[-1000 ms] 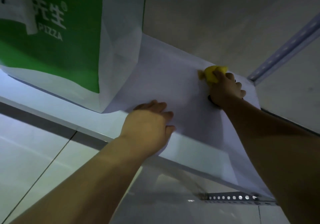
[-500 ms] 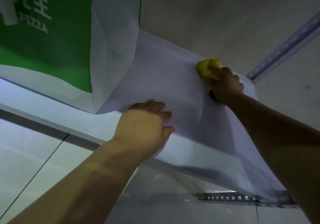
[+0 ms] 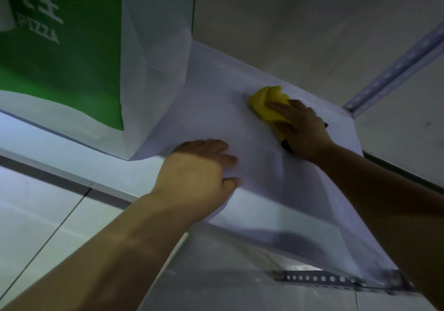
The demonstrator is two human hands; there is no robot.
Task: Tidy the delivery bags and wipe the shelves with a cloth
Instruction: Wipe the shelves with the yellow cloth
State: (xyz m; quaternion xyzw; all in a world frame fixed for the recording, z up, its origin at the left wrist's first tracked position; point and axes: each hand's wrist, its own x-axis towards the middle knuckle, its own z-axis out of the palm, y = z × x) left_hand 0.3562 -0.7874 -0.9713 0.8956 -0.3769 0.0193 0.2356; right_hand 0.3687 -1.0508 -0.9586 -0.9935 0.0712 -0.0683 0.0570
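Note:
A yellow cloth is bunched under my right hand, which presses it onto the white shelf near the back wall. My left hand rests palm down at the shelf's front edge, fingers spread flat, holding nothing. A green and white paper delivery bag with "PIZZA" printed on it stands upright on the shelf at the left, just clear of my left hand.
A perforated metal upright runs up at the right behind the shelf. A perforated metal bracket lies below the shelf's front right corner. Grey wall closes the back; a tiled surface lies below.
My right hand has slid the yellow cloth leftward along the back of the shelf. My left hand has stayed at the front edge. The view has shifted slightly.

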